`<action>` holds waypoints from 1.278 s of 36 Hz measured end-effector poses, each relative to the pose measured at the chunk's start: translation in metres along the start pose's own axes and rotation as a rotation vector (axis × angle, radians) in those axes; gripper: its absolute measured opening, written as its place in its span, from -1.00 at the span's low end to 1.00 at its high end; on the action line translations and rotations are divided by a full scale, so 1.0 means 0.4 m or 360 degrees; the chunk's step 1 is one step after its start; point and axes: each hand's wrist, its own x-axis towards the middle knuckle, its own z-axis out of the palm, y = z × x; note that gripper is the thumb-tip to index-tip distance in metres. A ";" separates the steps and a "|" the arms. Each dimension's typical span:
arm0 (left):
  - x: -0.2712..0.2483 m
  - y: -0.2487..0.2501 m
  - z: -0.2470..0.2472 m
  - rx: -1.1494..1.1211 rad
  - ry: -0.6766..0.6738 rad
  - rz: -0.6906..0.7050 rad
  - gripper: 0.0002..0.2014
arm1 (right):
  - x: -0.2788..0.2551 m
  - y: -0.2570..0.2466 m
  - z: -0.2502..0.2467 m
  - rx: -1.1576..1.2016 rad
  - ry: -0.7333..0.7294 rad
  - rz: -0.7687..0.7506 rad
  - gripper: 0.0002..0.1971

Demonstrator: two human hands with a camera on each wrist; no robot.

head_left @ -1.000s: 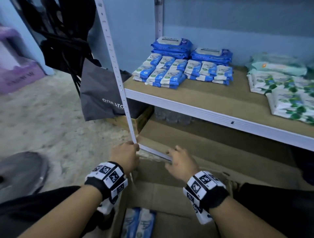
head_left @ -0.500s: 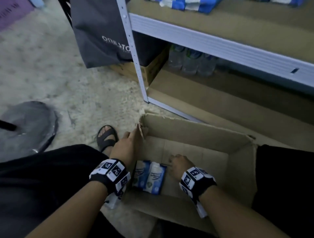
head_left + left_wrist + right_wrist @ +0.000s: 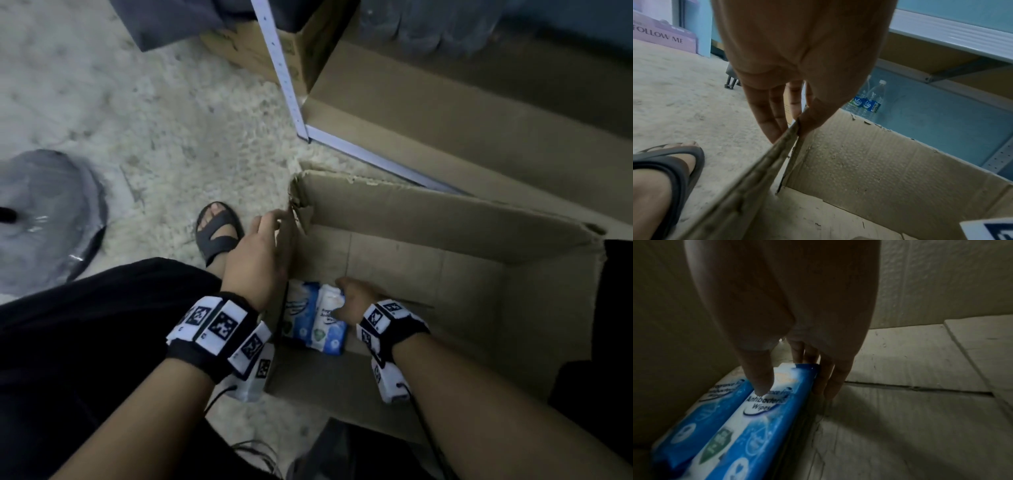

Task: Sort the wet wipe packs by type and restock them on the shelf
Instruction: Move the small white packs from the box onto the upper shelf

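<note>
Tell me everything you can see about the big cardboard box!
The cardboard box is plain brown corrugated card, open at the top, standing on the floor in front of the shelf. Its upper edges are torn and ragged. The left hand pinches its left wall near a split corner. Inside, two blue and white wipe packs lie side by side on the bottom against that wall, and the right hand reaches in, thumb and fingers around one pack. The rest of the bottom shows bare card.

**Surface and material findings**

Cardboard box [image 3: 445, 219] under left hand [image 3: 255, 260]: matt brown corrugated board, rim torn and ragged. Wipe packs [image 3: 748, 415] at right hand [image 3: 781, 308]: glossy blue-white plastic film. Floor [image 3: 120, 102] left of hands: rough, speckled. Shelf upright [image 3: 279, 65] beyond: smooth painted metal.
</note>
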 end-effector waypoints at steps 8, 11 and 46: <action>0.009 0.003 0.016 -0.0202 -0.0009 -0.0094 -0.51 | 0.013 -0.004 -0.018 0.0017 -0.0101 -0.0018 -0.50; 0.008 0.014 0.017 -0.0176 0.0000 -0.0117 -0.51 | 0.004 0.002 -0.023 0.0186 -0.0151 -0.0009 -0.45; 0.089 -0.013 0.344 0.1090 -0.1191 -0.0250 -0.67 | -0.097 0.407 -0.144 0.0871 0.0261 0.0276 -0.57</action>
